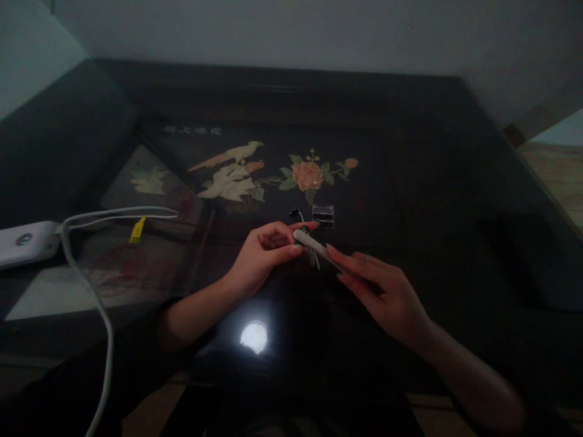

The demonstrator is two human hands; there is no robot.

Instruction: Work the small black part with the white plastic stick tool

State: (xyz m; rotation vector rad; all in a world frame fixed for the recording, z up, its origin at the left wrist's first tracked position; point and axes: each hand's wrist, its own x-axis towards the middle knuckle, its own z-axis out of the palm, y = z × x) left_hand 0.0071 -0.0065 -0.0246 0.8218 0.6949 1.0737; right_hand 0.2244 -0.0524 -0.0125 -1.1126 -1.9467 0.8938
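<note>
In the middle of the head view my left hand (268, 246) is closed, thumb and fingers pinching a small dark-green thing (304, 230). Its kind is too dim and small to tell. My right hand (382, 291) grips a pale flat stick with a rounded end (319, 247) between thumb and fingers. The stick's rounded tip overlaps the green thing in my left fingers; whether they touch I cannot tell. Below the stick a thin dark and white piece (313, 258) shows. Just beyond my fingers lie a small clear case (323, 216) and a small black piece (294, 212).
A dark glossy table (432, 182) with a bird-and-flower picture (307, 175) spreads before me. At left a white device (28, 244) has a white cable (88, 285) with a yellow tag (137, 230), running down to the front edge. A dark flat object (555, 261) lies at right.
</note>
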